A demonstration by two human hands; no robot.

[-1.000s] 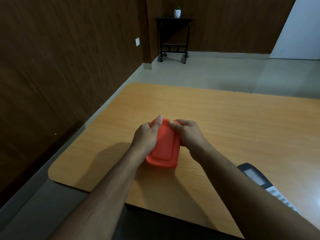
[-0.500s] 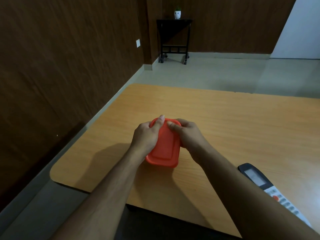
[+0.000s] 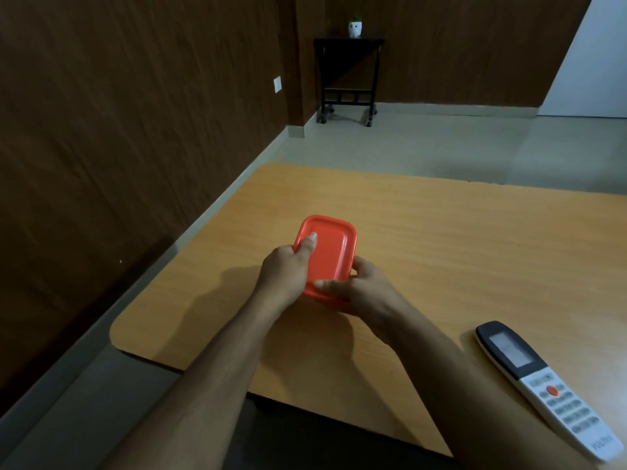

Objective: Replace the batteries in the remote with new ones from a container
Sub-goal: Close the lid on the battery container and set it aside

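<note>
A small orange container [image 3: 330, 249] with its lid on sits on the wooden table [image 3: 441, 239], left of centre. My left hand [image 3: 285, 271] grips its left side, thumb lying on the lid. My right hand [image 3: 359, 293] holds the near right corner, thumb along the lid's near edge. A white remote [image 3: 539, 381] with a dark screen end and an orange button lies face up near the table's front right edge, partly behind my right forearm. No batteries are visible.
A dark wood-panelled wall runs along the left. The table's left front corner [image 3: 117, 334] is rounded. Far back, a black wheeled stand [image 3: 347, 76] carries a small white pot with a plant.
My right hand has slid from the container's far end to its near right corner. The far part of the lid now shows. More of the remote is in view.
</note>
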